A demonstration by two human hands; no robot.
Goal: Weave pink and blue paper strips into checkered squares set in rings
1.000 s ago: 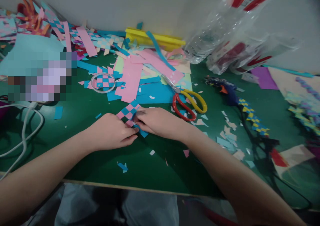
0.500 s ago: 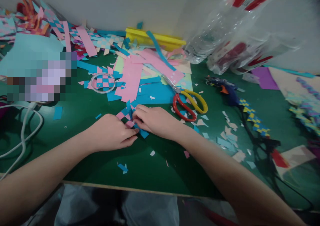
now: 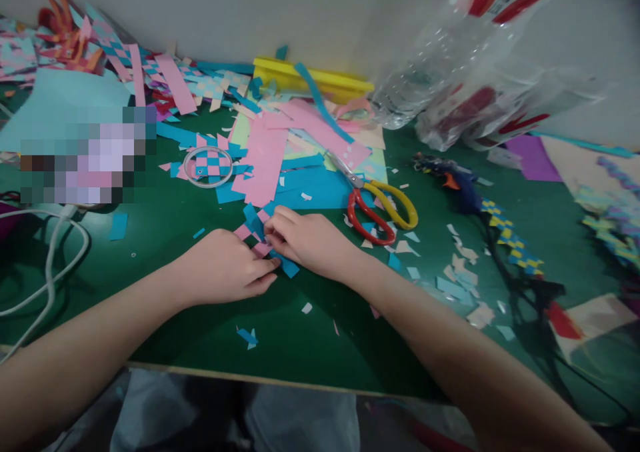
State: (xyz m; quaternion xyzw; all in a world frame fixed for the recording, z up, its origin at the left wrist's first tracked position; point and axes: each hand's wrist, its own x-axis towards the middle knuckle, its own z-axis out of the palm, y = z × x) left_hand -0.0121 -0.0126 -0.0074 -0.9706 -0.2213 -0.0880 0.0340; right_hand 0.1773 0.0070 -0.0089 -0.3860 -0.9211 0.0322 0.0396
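Observation:
A small woven piece of pink and blue paper strips (image 3: 254, 227) lies on the green table (image 3: 320, 339) near its middle. My left hand (image 3: 225, 267) presses on its near left side with fingers curled and thumb against the strips. My right hand (image 3: 305, 240) covers its right side, fingertips pinched on the strips at the weave's edge. Most of the weave is hidden under both hands; blue strip ends stick out above and below.
Red and yellow scissors (image 3: 380, 205) lie just right of my right hand. Loose pink and blue paper (image 3: 265, 159), a tape ring (image 3: 207, 166) and a yellow box (image 3: 310, 79) lie behind. A glue gun (image 3: 465, 189), clear plastic bottles (image 3: 450, 59), a white cable (image 3: 50, 265).
My right hand's fingers have crept left over the weave, folding the upper part so less checker pattern shows and a blue strip end now sticks up. The left hand stayed put.

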